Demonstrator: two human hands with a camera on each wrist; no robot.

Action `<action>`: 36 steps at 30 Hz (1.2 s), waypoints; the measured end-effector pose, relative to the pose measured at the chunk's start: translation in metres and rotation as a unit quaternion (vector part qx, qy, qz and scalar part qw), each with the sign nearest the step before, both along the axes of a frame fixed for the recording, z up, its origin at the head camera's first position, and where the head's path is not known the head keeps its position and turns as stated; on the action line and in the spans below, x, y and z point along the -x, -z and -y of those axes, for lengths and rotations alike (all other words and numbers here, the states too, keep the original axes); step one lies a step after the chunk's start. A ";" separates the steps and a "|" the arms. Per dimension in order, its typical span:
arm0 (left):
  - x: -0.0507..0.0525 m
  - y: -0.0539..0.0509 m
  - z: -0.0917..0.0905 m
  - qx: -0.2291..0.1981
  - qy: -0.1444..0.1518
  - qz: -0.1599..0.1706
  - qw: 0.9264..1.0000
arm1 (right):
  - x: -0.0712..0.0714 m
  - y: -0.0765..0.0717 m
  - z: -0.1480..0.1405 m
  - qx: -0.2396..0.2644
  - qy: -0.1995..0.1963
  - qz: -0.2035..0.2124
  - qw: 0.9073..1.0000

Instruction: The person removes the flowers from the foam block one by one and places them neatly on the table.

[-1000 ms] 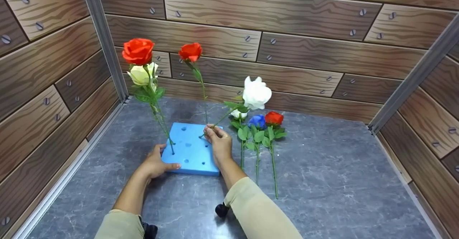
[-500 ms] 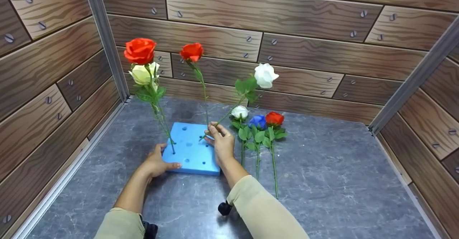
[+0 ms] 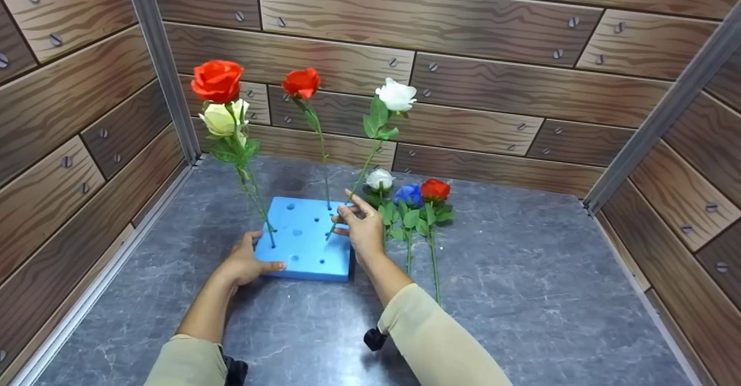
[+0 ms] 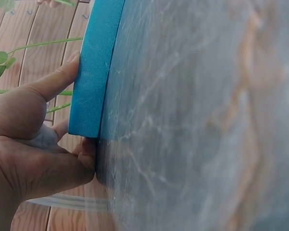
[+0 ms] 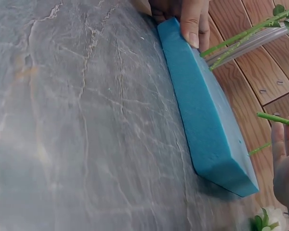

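A blue foam block (image 3: 304, 253) with several holes lies on the table. My left hand (image 3: 244, 264) grips its left front part, thumb on top and fingers at the side. Between the thumb and fingers of my right hand (image 3: 366, 230) is the stem of a white rose (image 3: 396, 95), leaning right over the block. In the right wrist view the stem's lower end (image 5: 267, 116) hangs apart from the foam. A big red rose (image 3: 217, 80) and a yellow rose (image 3: 221, 120) stand in the block's left holes. Another red rose (image 3: 301, 83) stands at its back right.
Right of the block, a small white rose (image 3: 380, 179), a blue rose (image 3: 408, 195) and a red rose (image 3: 435, 189) lie on the grey marbled table (image 3: 521, 270). Wood-patterned walls (image 3: 474, 79) close off the back and both sides.
The white rose has swung up from a low tilt to a steeper one, its bloom rising. My right hand has shifted slightly to the right and down. The left hand stays on the block.
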State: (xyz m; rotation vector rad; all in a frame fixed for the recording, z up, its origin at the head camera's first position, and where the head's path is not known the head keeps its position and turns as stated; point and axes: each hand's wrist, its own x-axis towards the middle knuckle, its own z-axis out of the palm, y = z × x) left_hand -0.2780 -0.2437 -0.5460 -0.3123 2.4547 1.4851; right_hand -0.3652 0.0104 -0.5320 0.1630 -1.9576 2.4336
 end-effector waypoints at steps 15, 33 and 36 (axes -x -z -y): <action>-0.001 -0.001 0.000 0.002 0.006 -0.008 1.000 | -0.007 -0.004 -0.036 -0.044 -0.023 0.036 0.998; 0.001 0.001 0.000 0.009 0.010 -0.005 1.000 | -0.023 -0.018 -0.067 -0.085 -0.068 0.027 0.994; 0.000 0.000 0.001 0.008 0.009 -0.005 1.000 | -0.026 -0.021 -0.070 -0.093 -0.078 0.031 0.992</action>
